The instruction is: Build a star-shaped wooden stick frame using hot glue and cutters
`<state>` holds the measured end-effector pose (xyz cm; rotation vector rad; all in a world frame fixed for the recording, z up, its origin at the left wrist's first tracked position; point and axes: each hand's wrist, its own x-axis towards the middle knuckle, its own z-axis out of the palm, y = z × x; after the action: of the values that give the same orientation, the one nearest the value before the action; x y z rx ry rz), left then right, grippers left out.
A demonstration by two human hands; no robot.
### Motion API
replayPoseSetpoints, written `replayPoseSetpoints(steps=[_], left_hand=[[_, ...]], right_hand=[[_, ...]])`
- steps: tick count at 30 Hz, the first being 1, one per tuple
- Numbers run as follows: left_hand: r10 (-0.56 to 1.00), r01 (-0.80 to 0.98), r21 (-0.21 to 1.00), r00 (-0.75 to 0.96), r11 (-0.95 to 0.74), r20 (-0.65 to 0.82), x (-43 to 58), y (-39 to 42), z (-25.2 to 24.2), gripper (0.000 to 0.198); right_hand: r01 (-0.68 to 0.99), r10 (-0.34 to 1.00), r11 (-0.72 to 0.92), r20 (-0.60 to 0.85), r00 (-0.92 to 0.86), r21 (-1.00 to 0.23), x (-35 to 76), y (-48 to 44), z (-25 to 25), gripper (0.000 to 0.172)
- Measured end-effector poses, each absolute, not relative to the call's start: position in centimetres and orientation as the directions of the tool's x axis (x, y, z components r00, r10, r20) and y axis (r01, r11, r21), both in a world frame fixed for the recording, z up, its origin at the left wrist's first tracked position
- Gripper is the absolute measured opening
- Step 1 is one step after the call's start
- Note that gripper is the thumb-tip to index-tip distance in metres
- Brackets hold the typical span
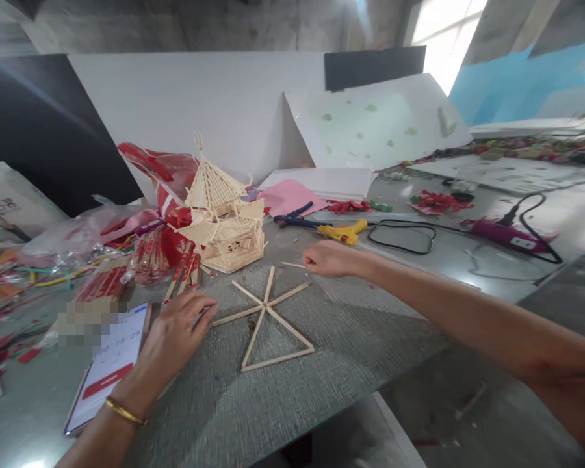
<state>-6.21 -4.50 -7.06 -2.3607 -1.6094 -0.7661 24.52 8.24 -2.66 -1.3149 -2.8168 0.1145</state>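
A flat star of thin wooden sticks (266, 318), with one closed triangle at its near side, lies on the grey table (351, 338). My left hand (175, 335) rests at its left end, fingers curled down on the tip of one stick. My right hand (327, 258) is closed in a loose fist just right of the star, touching a short loose stick (293, 264). Behind the star stands a small pagoda model (221, 218) built from the same sticks.
A phone (108, 364) lies under my left wrist. Red packs of chopsticks (141, 266) and plastic bags are piled at left. Blue scissors (295, 218), a yellow glue gun (344, 231) with black cable, and a purple tool (502, 234) lie behind. The table edge runs near right.
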Motion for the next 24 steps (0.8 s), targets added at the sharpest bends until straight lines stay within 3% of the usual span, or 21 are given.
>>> replayPoseSetpoints(steps=[4, 6, 11, 15, 24], left_hand=[[0.807, 0.890, 0.186, 0.268, -0.417, 0.526, -5.4, -5.1, -6.3, 0.024], [0.796, 0.882, 0.195, 0.268, -0.429, 0.542, -5.0, -5.4, -6.1, 0.022], [0.788, 0.881, 0.179, 0.281, -0.438, 0.547, -4.7, -5.6, -6.2, 0.020], [0.787, 0.868, 0.182, 0.306, -0.461, 0.537, -4.7, -5.5, -6.2, 0.021], [0.803, 0.858, 0.200, 0.327, -0.474, 0.498, -3.7, -6.1, -5.3, 0.024]], right_hand=[[0.642, 0.652, 0.754, 0.042, -0.757, -0.140, 24.1, 4.6, -1.0, 0.012], [0.463, 0.486, 0.862, 0.076, -0.870, -0.207, 23.6, 2.0, -1.0, 0.012], [0.263, 0.264, 0.965, 0.042, -0.964, -0.008, 22.2, -2.3, -3.1, 0.015], [0.250, 0.251, 0.964, 0.002, -0.968, 0.088, 21.7, -2.8, -3.9, 0.018], [0.238, 0.241, 0.966, -0.025, -0.970, 0.101, 20.6, -3.1, -3.5, 0.016]])
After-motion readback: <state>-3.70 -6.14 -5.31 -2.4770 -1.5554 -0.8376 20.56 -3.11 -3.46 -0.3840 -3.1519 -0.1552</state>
